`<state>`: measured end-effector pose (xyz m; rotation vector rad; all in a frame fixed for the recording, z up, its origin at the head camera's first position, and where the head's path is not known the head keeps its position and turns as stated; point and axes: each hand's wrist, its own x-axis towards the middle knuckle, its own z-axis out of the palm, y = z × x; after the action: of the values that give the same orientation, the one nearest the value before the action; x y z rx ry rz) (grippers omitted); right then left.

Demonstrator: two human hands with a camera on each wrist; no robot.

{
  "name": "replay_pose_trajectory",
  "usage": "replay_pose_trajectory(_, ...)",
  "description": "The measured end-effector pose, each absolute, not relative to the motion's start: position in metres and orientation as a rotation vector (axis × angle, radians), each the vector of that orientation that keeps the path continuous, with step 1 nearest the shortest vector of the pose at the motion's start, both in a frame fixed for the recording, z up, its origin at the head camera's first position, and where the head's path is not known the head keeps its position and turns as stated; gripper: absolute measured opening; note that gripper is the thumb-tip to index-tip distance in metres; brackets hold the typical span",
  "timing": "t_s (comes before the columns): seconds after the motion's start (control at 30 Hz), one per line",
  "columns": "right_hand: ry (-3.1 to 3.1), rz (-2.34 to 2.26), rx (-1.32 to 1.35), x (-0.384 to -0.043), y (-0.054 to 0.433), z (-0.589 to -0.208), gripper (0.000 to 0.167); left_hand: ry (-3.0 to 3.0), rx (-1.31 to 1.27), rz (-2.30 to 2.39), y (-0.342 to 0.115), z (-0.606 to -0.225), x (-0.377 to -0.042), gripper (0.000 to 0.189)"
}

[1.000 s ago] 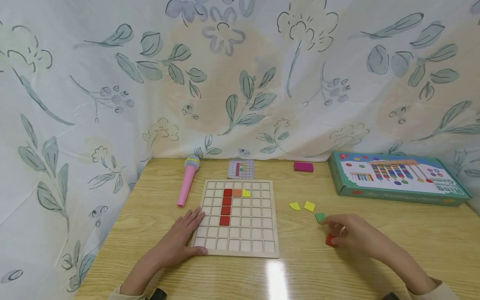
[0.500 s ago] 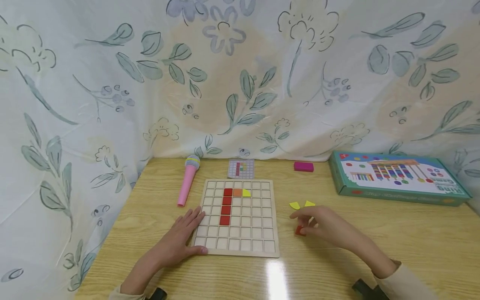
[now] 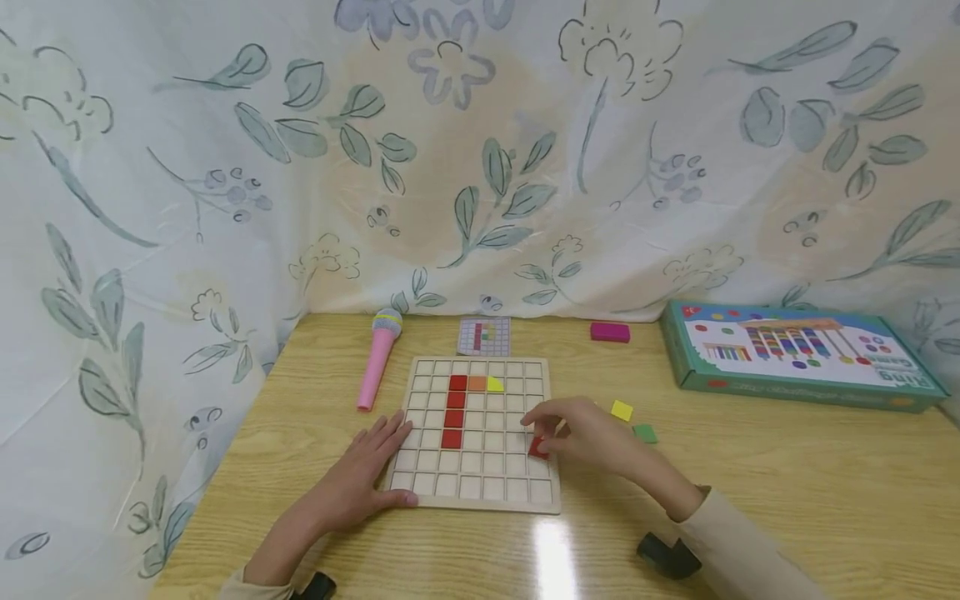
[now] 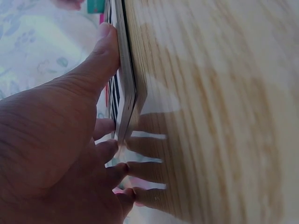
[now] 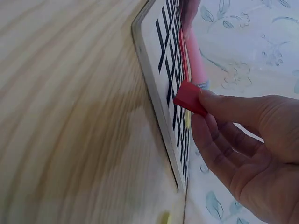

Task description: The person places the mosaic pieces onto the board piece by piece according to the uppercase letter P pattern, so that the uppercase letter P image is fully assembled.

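A wooden grid board (image 3: 487,505) lies on the table. My left hand (image 3: 362,475) rests at its lower left, fingers spread along the left edge and thumb on the front edge. Between thumb and fingers my right hand (image 3: 592,437) pinches a red square tile (image 5: 189,98), held above the right side of the board. In the grid, several red tiles (image 3: 453,418) form a column. Right of the top one sit an orange tile (image 3: 477,383) and a yellow piece with a rounded corner (image 3: 495,384).
Loose on the right lie a yellow square (image 3: 621,410) and a green piece (image 3: 645,433); another yellow piece is mostly behind the right hand. Behind the board are a pattern card (image 3: 484,337), a pink toy microphone (image 3: 378,367), a magenta block (image 3: 610,332) and a game box (image 3: 802,358).
My right hand has carried the red tile leftward from beside the green piece to over the board's right side. The left hand keeps its place on the board.
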<state>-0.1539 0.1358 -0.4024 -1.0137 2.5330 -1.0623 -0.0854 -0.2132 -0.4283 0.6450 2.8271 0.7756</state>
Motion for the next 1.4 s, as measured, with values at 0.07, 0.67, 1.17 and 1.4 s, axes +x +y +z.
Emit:
replay_pose_trajectory(0.07,2.510,-1.098,-1.004,-0.157,0.126,-0.405,0.027,2.826,0.648,0.775,-0.213,-0.428,-0.086,0.095)
replay_pose_trajectory(0.67,2.302,-1.289,-1.073,-0.159,0.033,-0.416,0.021,2.828,0.626,0.747,-0.213,-0.427,-0.085,0.095)
replay_pose_trajectory(1.17,2.489,-1.010,-1.067,-0.148,0.021,-0.420,0.019,2.833,0.640,0.767,-0.212,-0.427,-0.084,0.094)
replay_pose_trajectory(1.4,2.412,-1.088,-1.099,-0.149,0.050,-0.408,0.021,2.839,0.647,0.761,-0.213,-0.426,-0.085,0.094)
